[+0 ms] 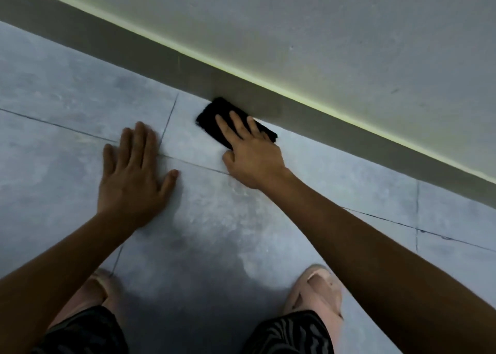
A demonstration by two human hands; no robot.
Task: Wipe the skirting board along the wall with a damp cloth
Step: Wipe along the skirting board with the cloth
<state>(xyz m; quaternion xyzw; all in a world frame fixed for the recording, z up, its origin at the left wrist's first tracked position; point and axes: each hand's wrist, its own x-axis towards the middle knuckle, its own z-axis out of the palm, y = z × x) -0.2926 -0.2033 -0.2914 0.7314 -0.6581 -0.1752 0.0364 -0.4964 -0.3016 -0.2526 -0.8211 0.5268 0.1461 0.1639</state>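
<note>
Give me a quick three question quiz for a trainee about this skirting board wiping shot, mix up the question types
1. True or false: the left hand holds the black folded cloth.
2. Where does the cloth's far edge lie?
A. Against the foot of the grey skirting board
B. Out on the middle of a tile
C. Up on the pale wall
3. Fill in: the left hand lies flat on the grey tiled ____.

Key
1. False. The right hand presses the cloth with straight fingers.
2. A
3. floor
</note>
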